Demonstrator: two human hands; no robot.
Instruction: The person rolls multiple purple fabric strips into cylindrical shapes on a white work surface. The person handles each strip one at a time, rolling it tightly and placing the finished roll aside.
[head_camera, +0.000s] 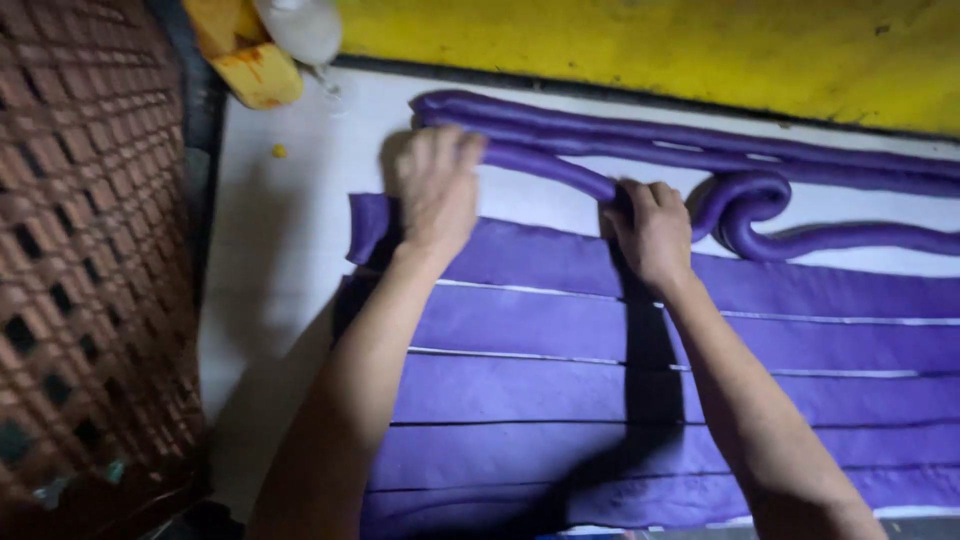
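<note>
Pressing on the purple roll (545, 165) at 12 o'clock, the left hand (437, 190) lay flat and the right hand (650, 228) gripped it, so pulling hard might snap it.

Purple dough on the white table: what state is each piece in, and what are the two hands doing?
Flat purple strips: laid flat side by side, cut apart by thin gaps.
Top strip: partly rolled at its upper edge.
Purple ropes: already rolled, lying along the yellow wall, one end curled.
Left hand: palm down, pressing on the roll.
Right hand: gripping the roll.
White table: dusty, mostly covered.
</note>
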